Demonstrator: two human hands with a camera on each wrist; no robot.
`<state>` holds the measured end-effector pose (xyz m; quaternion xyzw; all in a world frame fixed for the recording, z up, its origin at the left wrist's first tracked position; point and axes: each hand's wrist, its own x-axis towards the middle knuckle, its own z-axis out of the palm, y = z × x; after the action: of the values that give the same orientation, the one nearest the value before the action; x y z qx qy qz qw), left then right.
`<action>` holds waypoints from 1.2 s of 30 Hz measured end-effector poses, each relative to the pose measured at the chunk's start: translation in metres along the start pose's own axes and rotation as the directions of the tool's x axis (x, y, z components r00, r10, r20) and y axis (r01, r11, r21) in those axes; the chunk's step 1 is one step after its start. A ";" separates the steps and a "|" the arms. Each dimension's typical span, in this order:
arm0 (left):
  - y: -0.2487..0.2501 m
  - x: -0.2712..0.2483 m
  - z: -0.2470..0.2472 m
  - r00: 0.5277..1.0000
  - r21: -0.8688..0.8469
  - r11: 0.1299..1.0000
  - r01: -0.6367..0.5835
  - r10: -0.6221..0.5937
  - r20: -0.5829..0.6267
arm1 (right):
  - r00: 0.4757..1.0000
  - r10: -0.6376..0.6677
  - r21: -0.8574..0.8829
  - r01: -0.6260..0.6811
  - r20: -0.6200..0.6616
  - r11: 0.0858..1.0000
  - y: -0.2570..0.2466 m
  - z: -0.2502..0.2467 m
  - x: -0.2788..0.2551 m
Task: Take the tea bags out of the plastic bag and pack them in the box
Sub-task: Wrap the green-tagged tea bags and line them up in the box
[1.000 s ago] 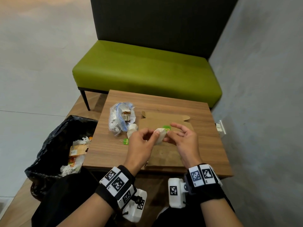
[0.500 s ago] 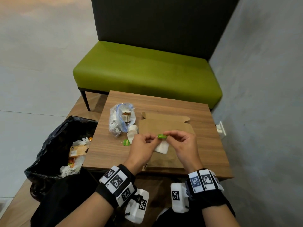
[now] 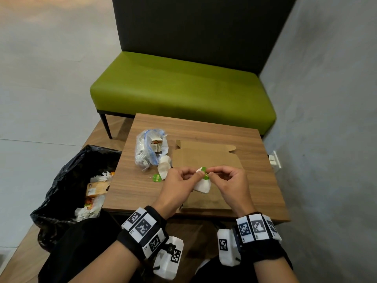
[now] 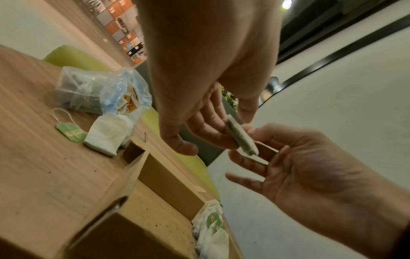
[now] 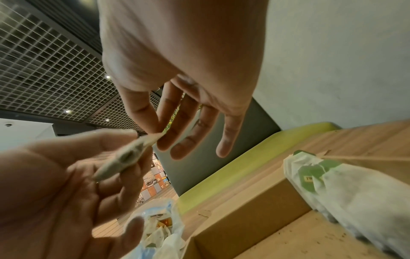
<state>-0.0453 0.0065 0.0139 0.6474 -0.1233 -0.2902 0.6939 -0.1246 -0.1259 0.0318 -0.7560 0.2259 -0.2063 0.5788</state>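
A white tea bag [image 3: 202,185] with a green tag [image 3: 204,173] hangs above the open brown cardboard box [image 3: 206,158]. My left hand [image 3: 196,175] pinches the bag from the left and my right hand [image 3: 210,174] pinches its top end at the tag. In the left wrist view the tea bag [image 4: 241,138] sits edge-on between both hands. Several tea bags [image 5: 343,189] lie inside the box at its right end. The clear plastic bag [image 3: 149,150] with more tea bags lies left of the box. Loose tea bags [image 3: 164,168] rest between them.
The small wooden table [image 3: 255,190] carries everything. A black bin bag [image 3: 67,180] holding rubbish stands on the floor to the left. A green bench [image 3: 183,88] is behind the table and a grey wall [image 3: 326,139] runs along the right.
The tea bag, first held flat between my hands, now hangs down below the pinched green tag. Both hands stayed over the box and shifted only slightly.
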 end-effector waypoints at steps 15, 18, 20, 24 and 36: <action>-0.017 0.000 -0.001 0.983 0.635 0.753 -0.171 0.084 0.165 | 0.991 0.047 -0.390 0.006 0.128 0.921 0.008 -0.050 0.013; -0.020 -0.005 -0.004 0.952 0.820 0.530 -0.216 -0.072 0.298 | 0.992 0.094 -0.461 -0.046 0.082 0.886 0.024 -0.068 0.015; -0.025 -0.008 -0.004 0.921 0.872 0.389 -0.297 -0.124 0.369 | 0.983 0.157 -0.502 -0.091 0.090 0.860 0.030 -0.077 0.015; -0.032 -0.007 -0.004 0.910 0.895 0.277 -0.350 -0.125 0.394 | 0.940 0.309 -0.563 -0.179 0.145 0.807 0.040 -0.087 0.012; -0.029 0.002 -0.006 0.916 0.906 0.215 -0.365 -0.091 0.391 | 0.962 0.263 -0.744 -0.118 0.079 0.657 0.086 -0.085 0.025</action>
<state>-0.0473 0.0102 -0.0160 0.8560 -0.4594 -0.1995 0.1280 -0.1618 -0.2268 -0.0295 -0.9113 0.3145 0.0327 0.2637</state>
